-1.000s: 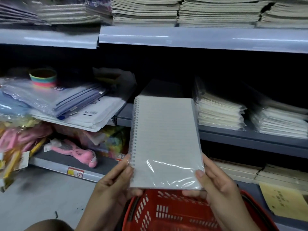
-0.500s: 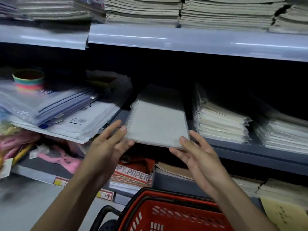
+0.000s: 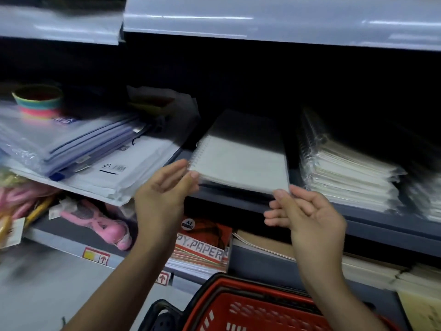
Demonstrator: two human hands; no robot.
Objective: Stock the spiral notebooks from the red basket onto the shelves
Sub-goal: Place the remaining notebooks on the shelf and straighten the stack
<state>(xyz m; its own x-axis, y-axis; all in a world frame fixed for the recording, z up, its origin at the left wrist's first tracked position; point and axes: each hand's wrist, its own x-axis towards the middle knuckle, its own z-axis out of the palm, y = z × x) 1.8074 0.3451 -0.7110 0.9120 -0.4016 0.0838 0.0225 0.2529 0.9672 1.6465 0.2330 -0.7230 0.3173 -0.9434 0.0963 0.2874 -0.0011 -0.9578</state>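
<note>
Since a second ago the spiral notebook (image 3: 241, 163) has gone from both hands onto the shelf (image 3: 238, 201). Left hand (image 3: 164, 189) and right hand (image 3: 307, 211), fingers straight and gripping nothing, touch its near corners; best to nudge evenly, squaring it beside the stack (image 3: 346, 173) right of the right hand

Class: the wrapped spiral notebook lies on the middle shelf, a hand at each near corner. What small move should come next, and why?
Probably nudge the spiral notebook further in: its near edge overhangs the middle shelf, and the left hand and right hand touch its corners.

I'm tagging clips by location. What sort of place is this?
Most likely a stationery shop aisle: tiered shelves with stacks of wrapped spiral notebooks, packs of copy paper, and a red basket below.
</note>
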